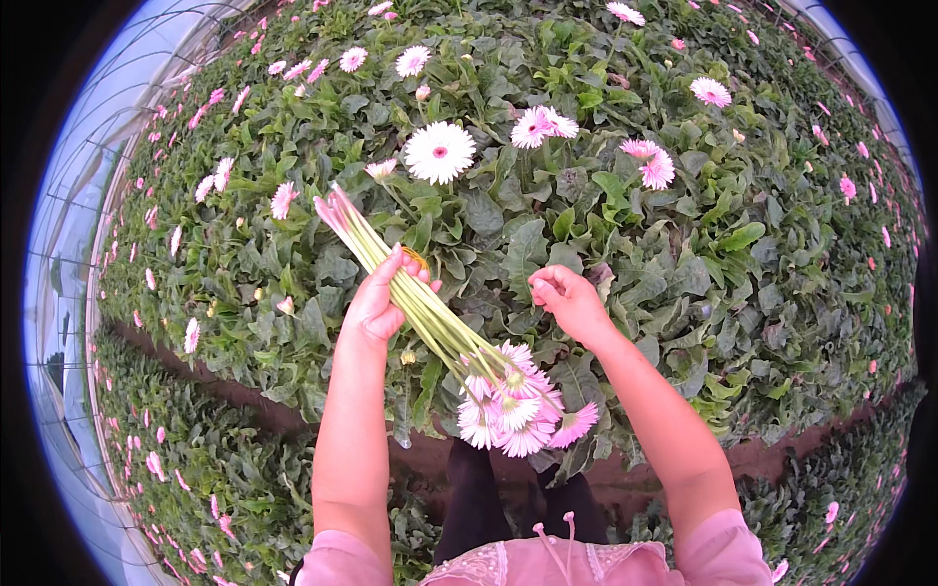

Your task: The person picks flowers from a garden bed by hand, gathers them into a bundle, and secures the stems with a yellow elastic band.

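A bunch of cut gerbera daisies (447,319) lies slantwise across my left hand (385,297), which is closed around the stems. The pink cut ends point to the upper left. Its pale pink and white flower heads (516,410) hang at the lower right, in front of my legs. Something thin and orange-yellow, perhaps rubber bands (416,258), shows by the fingers of that hand. Apart from the bunch, to its right, my right hand (564,297) hovers over the leaves with its fingers curled in; nothing shows in it.
Dense gerbera foliage (659,256) fills the bed ahead. A large white gerbera (440,152) and a pink pair (652,165) stand among the leaves. A bare soil path (421,465) runs under my feet, with another planted row (242,476) behind. A greenhouse wall (73,242) curves along the left.
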The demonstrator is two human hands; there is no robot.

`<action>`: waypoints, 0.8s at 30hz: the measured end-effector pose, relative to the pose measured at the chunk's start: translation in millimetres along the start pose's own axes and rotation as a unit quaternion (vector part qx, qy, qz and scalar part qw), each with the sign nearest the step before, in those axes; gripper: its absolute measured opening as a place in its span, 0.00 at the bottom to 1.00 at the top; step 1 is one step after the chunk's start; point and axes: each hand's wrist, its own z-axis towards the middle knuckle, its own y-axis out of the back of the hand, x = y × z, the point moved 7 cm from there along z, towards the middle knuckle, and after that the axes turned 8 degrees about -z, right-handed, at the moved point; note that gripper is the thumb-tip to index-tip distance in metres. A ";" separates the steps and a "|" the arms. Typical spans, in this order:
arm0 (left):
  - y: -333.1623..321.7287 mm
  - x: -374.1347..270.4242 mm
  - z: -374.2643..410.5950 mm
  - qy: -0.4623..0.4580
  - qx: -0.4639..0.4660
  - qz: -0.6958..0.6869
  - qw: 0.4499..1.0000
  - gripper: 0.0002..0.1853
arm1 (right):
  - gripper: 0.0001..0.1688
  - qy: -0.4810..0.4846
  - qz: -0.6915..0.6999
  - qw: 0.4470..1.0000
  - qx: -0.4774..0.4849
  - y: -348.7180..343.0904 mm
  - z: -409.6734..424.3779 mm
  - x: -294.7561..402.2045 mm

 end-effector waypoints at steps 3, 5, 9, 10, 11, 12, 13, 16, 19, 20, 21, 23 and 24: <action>13.9 -17.6 24.3 0.025 -0.019 0.021 0.999 0.09 | 0.10 -0.015 0.040 0.999 0.003 -17.0 53.6 -0.7; 25.9 -25.4 45.2 0.051 -0.007 0.027 0.998 0.08 | 0.12 -0.043 0.050 0.998 -0.001 -34.5 91.7 1.7; 42.5 -34.6 84.6 0.082 -0.050 0.060 0.994 0.07 | 0.16 -0.056 0.088 0.994 -0.043 -60.8 168.2 4.5; 46.1 -35.0 92.7 0.085 -0.065 0.057 0.993 0.07 | 0.16 -0.057 0.096 0.992 -0.066 -62.9 182.8 5.9; 47.8 -35.3 100.8 0.092 -0.062 0.059 0.992 0.07 | 0.16 -0.057 0.103 0.989 -0.091 -63.7 195.8 6.5; 49.5 -30.4 111.2 0.104 -0.056 0.059 0.991 0.08 | 0.16 -0.071 0.097 0.990 -0.079 -67.6 209.4 -0.6; 51.3 -26.9 119.2 0.115 -0.051 0.059 0.990 0.08 | 0.17 -0.084 0.092 0.990 -0.066 -73.8 218.7 -3.9; 68.3 -26.8 137.1 0.151 -0.057 0.034 0.986 0.10 | 0.15 -0.070 0.057 0.996 -0.027 -100.2 225.8 -4.4; 77.7 -24.4 151.0 0.156 -0.074 0.019 0.985 0.11 | 0.13 -0.035 0.030 0.999 -0.016 -110.1 220.1 -6.2; 80.0 -23.2 155.1 0.150 -0.081 0.031 0.985 0.11 | 0.14 -0.043 0.029 0.998 -0.022 -110.9 218.6 -9.7; 78.3 -24.9 159.7 0.138 -0.085 0.036 0.986 0.11 | 0.14 -0.045 0.028 0.998 -0.029 -109.8 219.1 -5.6; 83.9 -27.3 159.9 0.137 -0.108 0.034 0.984 0.11 | 0.13 -0.110 0.142 0.978 -0.107 -93.8 225.7 -4.4; 82.8 -24.2 161.6 0.142 -0.105 0.034 0.984 0.10 | 0.13 -0.111 0.136 0.980 -0.097 -89.3 230.8 -5.0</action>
